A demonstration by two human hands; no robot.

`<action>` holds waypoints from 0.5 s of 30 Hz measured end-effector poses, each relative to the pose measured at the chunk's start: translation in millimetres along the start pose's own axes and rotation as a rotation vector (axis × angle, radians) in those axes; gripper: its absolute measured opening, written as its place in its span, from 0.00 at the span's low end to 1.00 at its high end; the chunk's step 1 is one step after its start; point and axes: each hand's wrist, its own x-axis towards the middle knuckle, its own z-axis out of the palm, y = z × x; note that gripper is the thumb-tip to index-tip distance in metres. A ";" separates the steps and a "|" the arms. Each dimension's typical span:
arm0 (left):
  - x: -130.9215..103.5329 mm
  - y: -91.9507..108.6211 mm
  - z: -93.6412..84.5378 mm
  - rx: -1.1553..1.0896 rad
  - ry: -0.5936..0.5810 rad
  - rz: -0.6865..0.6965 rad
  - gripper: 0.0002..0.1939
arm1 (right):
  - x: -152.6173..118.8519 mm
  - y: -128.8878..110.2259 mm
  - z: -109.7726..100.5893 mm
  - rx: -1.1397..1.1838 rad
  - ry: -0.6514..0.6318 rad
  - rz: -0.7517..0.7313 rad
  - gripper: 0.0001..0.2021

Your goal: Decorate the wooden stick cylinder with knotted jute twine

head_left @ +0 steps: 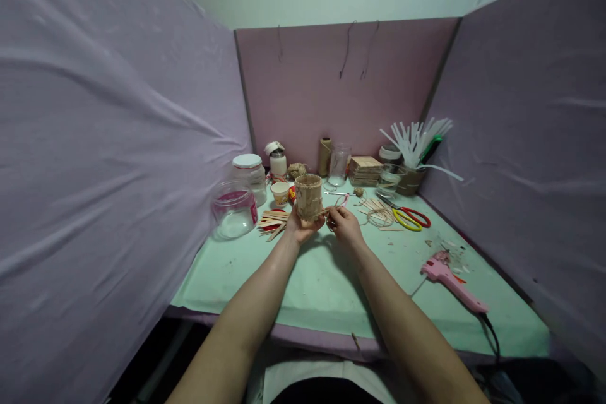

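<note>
A tan cup-shaped holder (308, 197), with a braided-looking rim, is held up over the middle of the table. My left hand (303, 227) is closed around its lower part from the left and below. At its lower right, my right hand (341, 222) pinches a thin twine (326, 212) close to the holder's side. More of that twine seems to run right toward a loose coil (380, 217) on the table. Exactly how the twine meets the holder is too small to make out.
Glass jars (235, 208) and wooden sticks (273, 222) stand or lie at the left. To the right are scissors (411, 218), a pink glue gun (452, 281) with a cord, and a pot of white glue sticks (411, 180). Wooden squares (364, 170) are stacked behind.
</note>
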 end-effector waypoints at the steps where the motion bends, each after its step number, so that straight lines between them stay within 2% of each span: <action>1: -0.3 1.0 -0.5 0.019 -0.031 -0.025 0.18 | -0.5 -0.9 -0.8 -0.020 0.005 -0.014 0.19; 5: -1.6 3.9 -5.0 0.137 -0.090 -0.095 0.17 | -6.0 -7.0 -1.4 -0.121 -0.033 -0.129 0.16; 10: -4.9 7.6 -15.1 0.264 -0.146 -0.042 0.13 | -17.0 -12.4 3.9 -0.168 -0.187 -0.320 0.12; 15: -13.7 18.9 -15.5 0.423 -0.292 -0.084 0.20 | -32.0 -12.5 11.6 -0.248 -0.287 -0.553 0.07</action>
